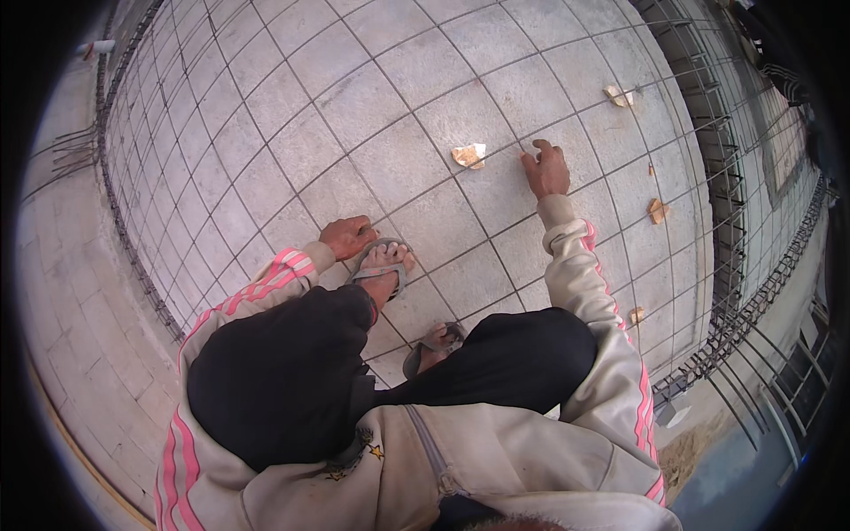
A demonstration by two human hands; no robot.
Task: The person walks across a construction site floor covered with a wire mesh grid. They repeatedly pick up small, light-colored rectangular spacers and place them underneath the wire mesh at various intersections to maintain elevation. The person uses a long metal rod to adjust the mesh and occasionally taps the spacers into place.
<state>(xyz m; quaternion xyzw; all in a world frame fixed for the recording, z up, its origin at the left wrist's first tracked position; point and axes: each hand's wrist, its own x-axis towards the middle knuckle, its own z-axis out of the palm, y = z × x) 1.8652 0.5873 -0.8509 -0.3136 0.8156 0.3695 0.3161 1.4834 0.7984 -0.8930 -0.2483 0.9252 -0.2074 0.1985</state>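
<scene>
I squat on a grid of thin steel bars (pixel 403 111) lying over a pale concrete slab (pixel 407 53). My right hand (pixel 546 171) reaches forward over the grid, close to a bar crossing. Its thumb and forefinger are apart, and I see nothing between them. A broken tan-and-white stone chunk (pixel 469 157) lies just left of that hand. My left hand (pixel 348 237) is low beside my sandalled left foot (pixel 387 259), its fingers curled in. Whatever those fingers hold, if anything, is hidden. My right foot (pixel 436 339) rests nearer to me, partly behind my knee.
More stone chunks lie to the right: one farther off (pixel 619 96), one midway (pixel 658 211), one nearer (pixel 637 315). Reinforcement cages border the slab at left (pixel 124 217) and right (pixel 728 177). Bar ends (pixel 75 150) stick out at far left, beside a block-paved strip (pixel 88 336).
</scene>
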